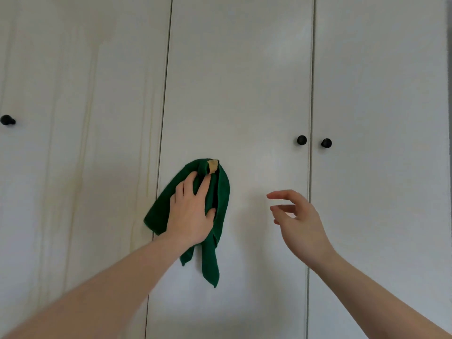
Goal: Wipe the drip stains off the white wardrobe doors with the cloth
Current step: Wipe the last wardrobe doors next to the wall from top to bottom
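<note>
- The left hand [189,211] lies flat on the green cloth [217,192], fingers spread and nearly straight, pressing it against the middle wardrobe door [239,81]; the thumb hooks lightly into a fold on the right, so it presses more than it grips.
- The right hand [297,216] hovers off to the right of the cloth, fingers loosely curled, holding nothing, and seems clear of the door, though contact cannot be fully ruled out.
- The cloth is bunched, its long axis roughly vertical: a rounded top with a small tan label [213,165] showing, two tails hanging below the wrist. Its left edge reaches the seam between the middle door and the left door [85,94].
- The key relation: the yellowish drip stains [86,133] run as long vertical streaks down the left door, up and to the left of the cloth. The nearest faint streak [148,148] lies just across the seam. The left hand is much the nearer.
- The middle door looks largely clean around the cloth, so the next wiping likely belongs leftward, with strokes along the streaks.
- Further out, black round knobs [301,140] sit beside the right seam, and another knob [7,120] at the far left edge.
</note>
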